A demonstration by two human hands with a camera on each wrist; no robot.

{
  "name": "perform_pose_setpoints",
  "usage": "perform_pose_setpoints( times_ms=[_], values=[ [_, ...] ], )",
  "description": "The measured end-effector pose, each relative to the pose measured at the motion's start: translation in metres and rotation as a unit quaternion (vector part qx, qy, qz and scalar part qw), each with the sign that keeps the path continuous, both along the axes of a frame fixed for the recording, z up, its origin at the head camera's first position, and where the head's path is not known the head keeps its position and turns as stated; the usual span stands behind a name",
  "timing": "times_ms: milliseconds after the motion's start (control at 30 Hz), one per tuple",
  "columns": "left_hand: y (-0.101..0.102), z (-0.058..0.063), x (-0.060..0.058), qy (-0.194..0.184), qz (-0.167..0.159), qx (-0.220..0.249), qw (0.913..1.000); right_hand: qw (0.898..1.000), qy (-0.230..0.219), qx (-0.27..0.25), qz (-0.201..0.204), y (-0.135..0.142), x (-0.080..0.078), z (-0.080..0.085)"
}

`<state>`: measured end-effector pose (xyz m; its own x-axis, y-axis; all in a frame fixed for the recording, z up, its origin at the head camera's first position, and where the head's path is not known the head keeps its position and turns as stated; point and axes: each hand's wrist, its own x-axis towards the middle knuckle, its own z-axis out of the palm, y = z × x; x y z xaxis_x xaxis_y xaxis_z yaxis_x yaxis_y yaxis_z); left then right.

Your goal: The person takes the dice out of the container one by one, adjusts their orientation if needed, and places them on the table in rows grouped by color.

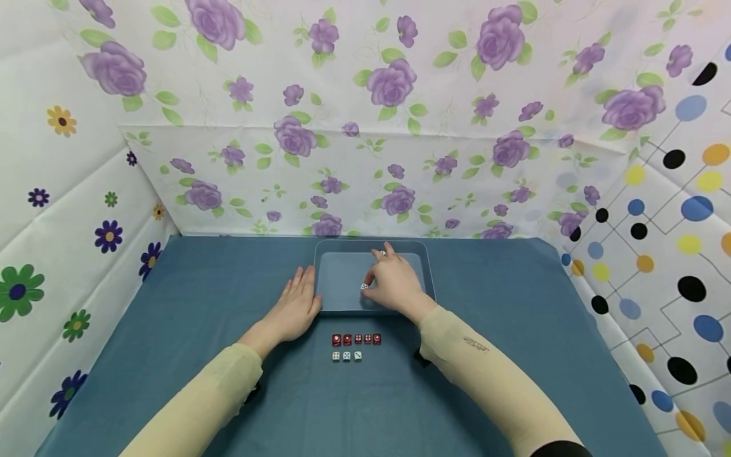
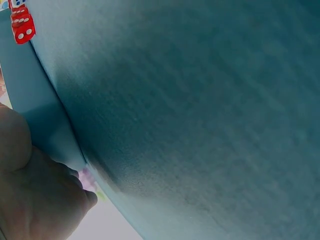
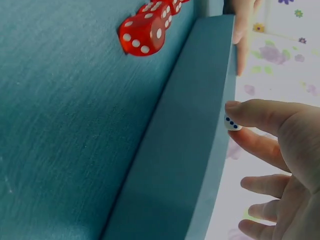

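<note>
Between the thumb and index finger of my right hand (image 1: pixel 395 283) is a white die (image 3: pixel 232 123), pinched above the blue-grey tray (image 1: pixel 337 276). The other fingers of that hand are spread. Another small die (image 1: pixel 383 252) shows by those fingers near the tray's far side, partly hidden. My left hand (image 1: pixel 294 308) lies with extended fingers along the tray's left edge, its thumb at the near-left corner. In front of the tray, several red dice (image 1: pixel 358 339) form a row. Three white dice (image 1: pixel 346 357) line up just below them.
A blue cloth (image 1: pixel 228 285) covers the table. Behind it hangs a purple-flowered sheet (image 1: pixel 394 200). Patterned sheets also stand at the left and at the right, the right one dotted (image 1: pixel 691 289). The tray has a raised wall (image 3: pixel 185 115) on its near side.
</note>
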<state>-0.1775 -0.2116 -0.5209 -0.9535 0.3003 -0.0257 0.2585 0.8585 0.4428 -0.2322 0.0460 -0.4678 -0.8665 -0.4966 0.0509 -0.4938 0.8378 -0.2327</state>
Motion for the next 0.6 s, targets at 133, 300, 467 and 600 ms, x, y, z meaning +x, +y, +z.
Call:
perform_pose_setpoints(
  times_ms=[133,300,467,600],
  values=[
    [-0.002,-0.006,-0.001,0.006,-0.002,0.012,0.9999,1.0,0.006,-0.011,0.011,0.003,0.007,0.005],
    [-0.001,-0.004,0.001,0.011,-0.005,0.019,0.9998,0.999,0.014,-0.039,0.028,0.01,0.02,0.008],
    [-0.001,-0.007,-0.001,0.012,-0.006,0.02,0.9997,0.997,0.023,-0.059,0.053,0.018,0.034,0.008],
    [-0.003,-0.01,-0.003,0.007,-0.004,0.015,0.9999,0.995,0.037,-0.052,0.073,0.023,0.043,0.006]
  ],
)
